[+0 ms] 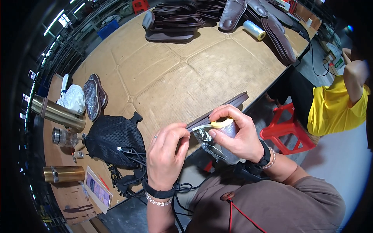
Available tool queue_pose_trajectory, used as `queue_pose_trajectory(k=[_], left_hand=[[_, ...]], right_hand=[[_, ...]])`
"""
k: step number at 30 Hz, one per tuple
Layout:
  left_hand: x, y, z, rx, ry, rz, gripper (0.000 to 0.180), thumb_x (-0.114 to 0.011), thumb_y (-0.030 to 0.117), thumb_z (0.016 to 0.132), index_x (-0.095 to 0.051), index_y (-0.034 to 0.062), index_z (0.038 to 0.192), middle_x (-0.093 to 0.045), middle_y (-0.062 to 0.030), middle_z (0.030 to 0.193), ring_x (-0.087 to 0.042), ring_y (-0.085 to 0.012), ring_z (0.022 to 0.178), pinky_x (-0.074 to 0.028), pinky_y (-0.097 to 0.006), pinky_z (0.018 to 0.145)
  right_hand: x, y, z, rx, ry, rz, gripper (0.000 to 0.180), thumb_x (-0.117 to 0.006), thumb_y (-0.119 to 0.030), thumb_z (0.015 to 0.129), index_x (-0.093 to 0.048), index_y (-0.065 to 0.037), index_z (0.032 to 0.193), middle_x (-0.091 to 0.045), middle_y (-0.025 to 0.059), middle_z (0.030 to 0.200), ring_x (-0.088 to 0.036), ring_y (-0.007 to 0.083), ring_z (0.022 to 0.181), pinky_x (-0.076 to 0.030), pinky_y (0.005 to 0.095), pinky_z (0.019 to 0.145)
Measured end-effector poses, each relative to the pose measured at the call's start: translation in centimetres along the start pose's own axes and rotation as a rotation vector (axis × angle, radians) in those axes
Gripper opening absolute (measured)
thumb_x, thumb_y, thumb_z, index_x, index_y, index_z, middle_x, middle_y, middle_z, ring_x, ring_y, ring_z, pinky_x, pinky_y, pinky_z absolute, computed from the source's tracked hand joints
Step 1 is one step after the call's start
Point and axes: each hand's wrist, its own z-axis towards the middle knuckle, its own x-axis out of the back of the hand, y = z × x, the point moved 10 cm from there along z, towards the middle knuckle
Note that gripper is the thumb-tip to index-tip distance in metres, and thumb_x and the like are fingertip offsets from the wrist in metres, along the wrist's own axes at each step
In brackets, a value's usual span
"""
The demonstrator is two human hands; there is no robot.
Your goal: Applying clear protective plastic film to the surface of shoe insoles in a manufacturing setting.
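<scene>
My right hand (243, 138) is closed around a roll of clear plastic film (230, 130) with a yellow core ring. A loose stretch of film (203, 134) runs from the roll toward my left fingertips. A brown shoe sole (223, 110), seen nearly edge-on, slants over the table's near edge. At its near end my left hand (167, 149) is closed, thumb and fingers pinching the sole beside the film's edge. Whether the film is also between those fingers is hard to see.
Stacked brown soles (173, 23) and another film roll (254, 30) lie at the far side. Leftward are a film-wrapped sole pair (94, 97), a black mesh bag (114, 139), a steel thermos (58, 112) and a gold flask (64, 174). A person in yellow (338, 105) sits on a red stool (285, 132).
</scene>
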Motion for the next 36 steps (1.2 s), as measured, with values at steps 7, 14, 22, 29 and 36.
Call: queue_pose_trajectory(k=[7, 14, 22, 29, 36], left_hand=[[0.1, 0.6, 0.1, -0.076, -0.003, 0.034, 0.024, -0.078, -0.009, 0.083, -0.070, 0.0021, 0.103, -0.075, -0.0149, 0.108, -0.075, -0.0266, 0.095, -0.062, -0.033, 0.079], [-0.1, 0.5, -0.2, -0.055, -0.047, 0.070, 0.033, -0.077, -0.009, 0.083, -0.079, 0.0090, 0.111, -0.074, -0.0126, 0.111, -0.075, -0.0256, 0.095, -0.061, -0.034, 0.082], [-0.5, 1.2, -0.3, -0.124, -0.086, 0.183, 0.042, -0.076, -0.009, 0.080, -0.081, 0.0134, 0.115, -0.072, -0.0117, 0.115, -0.074, -0.0261, 0.097, -0.061, -0.034, 0.083], [-0.6, 1.3, -0.3, -0.130, -0.101, 0.211, 0.042, -0.076, -0.009, 0.079, -0.081, 0.0131, 0.114, -0.072, -0.0112, 0.114, -0.073, -0.0269, 0.096, -0.061, -0.035, 0.083], [-0.7, 1.6, -0.4, -0.184, -0.107, 0.218, 0.040, -0.079, -0.002, 0.078, -0.079, 0.0109, 0.115, -0.069, -0.0105, 0.113, -0.070, -0.0288, 0.096, -0.060, -0.039, 0.080]], right_hand=[[0.2, -0.6, 0.2, 0.001, -0.017, -0.059, 0.025, -0.080, -0.008, 0.084, -0.067, 0.000, 0.104, -0.067, 0.0107, 0.099, -0.067, 0.0234, 0.093, -0.053, 0.0336, 0.084], [0.1, -0.6, 0.2, -0.006, -0.020, -0.073, 0.026, -0.080, -0.009, 0.084, -0.067, 0.000, 0.104, -0.066, 0.0118, 0.099, -0.067, 0.0253, 0.092, -0.053, 0.0343, 0.083], [0.2, -0.7, 0.2, 0.016, -0.019, -0.083, 0.026, -0.081, -0.010, 0.084, -0.067, 0.000, 0.103, -0.066, 0.0130, 0.098, -0.067, 0.0272, 0.092, -0.054, 0.0356, 0.083], [0.3, -1.2, 0.2, 0.015, -0.033, -0.111, 0.027, -0.082, -0.014, 0.085, -0.068, 0.000, 0.104, -0.067, 0.0138, 0.100, -0.068, 0.0287, 0.094, -0.054, 0.0368, 0.086], [0.9, -1.7, -0.2, 0.054, -0.048, -0.243, 0.029, -0.083, -0.020, 0.087, -0.070, -0.002, 0.106, -0.065, 0.0165, 0.107, -0.067, 0.0315, 0.098, -0.055, 0.0391, 0.086]])
